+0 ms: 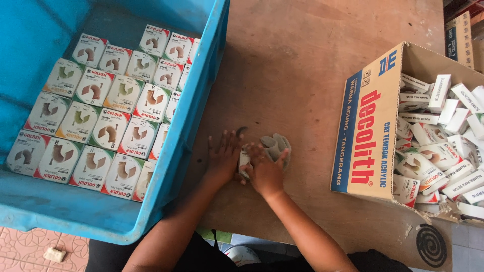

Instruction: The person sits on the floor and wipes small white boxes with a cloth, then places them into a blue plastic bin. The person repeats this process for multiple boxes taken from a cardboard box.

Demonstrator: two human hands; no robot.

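Wooden table (302,75), hands (247,163) clasping small box (275,146)

— What room do we have around our hands?

— The bare wooden table (302,75) ahead of us lies open between the blue crate (201,126) and the cardboard box (373,136).

— And to the sides?

— The crate wall stands just beside our left hand (223,157); the cardboard box stands farther off our right hand (265,171), with a black coil (431,245) near its corner.

Blue crate (196,100), white-red boxes (108,90), brown cardboard carton (428,63), black coil (431,245)
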